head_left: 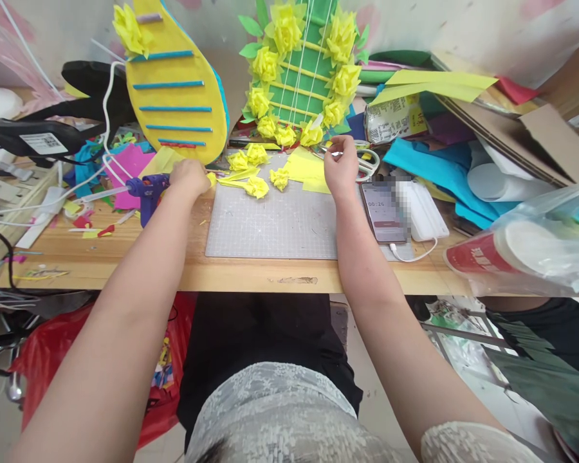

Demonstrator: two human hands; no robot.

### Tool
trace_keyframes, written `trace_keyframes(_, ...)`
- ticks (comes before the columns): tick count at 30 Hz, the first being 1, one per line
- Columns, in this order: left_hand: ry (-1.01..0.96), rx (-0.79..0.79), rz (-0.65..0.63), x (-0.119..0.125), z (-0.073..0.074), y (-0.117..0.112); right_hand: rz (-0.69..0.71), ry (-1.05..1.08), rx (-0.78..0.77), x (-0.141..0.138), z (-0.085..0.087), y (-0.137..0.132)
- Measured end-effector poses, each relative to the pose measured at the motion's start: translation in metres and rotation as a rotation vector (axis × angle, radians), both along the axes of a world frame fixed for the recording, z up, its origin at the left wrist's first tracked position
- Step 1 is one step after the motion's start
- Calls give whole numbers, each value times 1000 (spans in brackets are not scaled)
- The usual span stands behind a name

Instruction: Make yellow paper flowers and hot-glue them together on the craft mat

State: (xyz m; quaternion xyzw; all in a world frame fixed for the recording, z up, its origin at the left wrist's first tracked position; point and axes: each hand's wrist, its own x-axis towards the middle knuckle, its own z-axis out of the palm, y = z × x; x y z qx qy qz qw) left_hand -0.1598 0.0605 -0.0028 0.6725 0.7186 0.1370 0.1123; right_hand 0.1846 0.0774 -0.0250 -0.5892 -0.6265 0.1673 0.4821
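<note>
My left hand (190, 178) is on the left of the grey cutting mat (275, 225), fingers curled, with a bit of yellow by the fingertips. What it holds is hidden. Right beside it is a blue glue gun (148, 193). Over the mat's right part my right hand (341, 168) has its fingers bent together. Scissors with pale handles (369, 168) lie against it; whether it grips them I cannot tell. Between the hands are yellow paper flowers (257, 187) and a yellow paper sheet (305, 168).
At the back stand a yellow pear-shaped board (176, 83) with blue bars and a green stringed piece (302, 77) ringed by yellow flowers. A phone (385, 215), white power bank (422, 209) and bagged red cup (482, 251) are on the right. Scraps and cables crowd the left.
</note>
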Motion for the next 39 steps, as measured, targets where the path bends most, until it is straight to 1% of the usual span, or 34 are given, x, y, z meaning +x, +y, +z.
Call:
trace_keyframes(1, 127, -56, 115, 10, 9, -9, -18, 9, 12, 3, 0, 1)
trace_keyframes(2, 187, -70, 158, 19, 17, -17, -36, 17, 30, 6, -1, 3)
trace_keyframes(5, 195, -54, 177, 34, 35, -33, -90, 20, 89, 14, -1, 6)
trace_keyframes(8, 67, -58, 190, 28, 47, -37, -121, 15, 100, 19, 3, 3)
trace_keyframes(10, -29, -37, 212, 19, 56, -38, -151, 15, 62, 22, 10, -1)
trace_keyframes(12, -89, 26, 215, 14, 67, -41, -168, 11, 6, 25, 18, -6)
trace_keyframes(15, -180, 115, 177, 21, 80, -49, -150, 27, -12, 28, 29, -14)
trace_keyframes(16, -228, 105, 155, 27, 81, -53, -145, 35, -6, 28, 31, -16)
trace_keyframes(17, -283, 63, 132, 34, 80, -56, -140, 39, 0, 27, 32, -19)
trace_keyframes(18, -340, -14, 95, 41, 77, -59, -133, 38, 0, 25, 32, -22)
trace_keyframes(19, -396, -138, 61, 47, 71, -61, -118, 33, -5, 22, 31, -25)
trace_keyframes(20, -431, -213, 39, 53, 64, -62, -96, 26, -9, 18, 29, -28)
trace_keyframes(21, -425, -249, 42, 57, 56, -62, -70, 21, -7, 14, 28, -31)
trace_keyframes(24, -298, -256, 4, 60, 33, -59, 2, 12, -8, 0, 23, -39)
trace_keyframes(26, -227, -237, -27, 58, 27, -58, 2, -11, -26, -8, 21, -44)
trace_keyframes(27, -196, -210, -24, 57, 27, -60, -4, -27, -34, -11, 20, -45)
trace_keyframes(29, -125, -141, 10, 55, 33, -69, -11, -48, -38, -18, 17, -46)
trace_keyframes(31, -67, -94, 55, 51, 44, -85, -3, -47, -13, -24, 11, -46)
trace_keyframes(33, -10, -112, 93, 42, 54, -104, 11, -40, 27, -27, 5, -44)
trace_keyframes(35, 88, -170, 165, 27, 63, -122, 19, -44, 52, -30, 0, -43)
trace_keyframes(36, 141, -181, 234, 17, 67, -128, 19, -50, 57, -31, -1, -43)
trace_keyframes(38, 209, -204, 362, -6, 72, -136, 19, -69, 55, -33, -2, -43)
trace_keyframes(39, 246, -220, 404, -17, 73, -136, 22, -82, 49, -35, -2, -43)
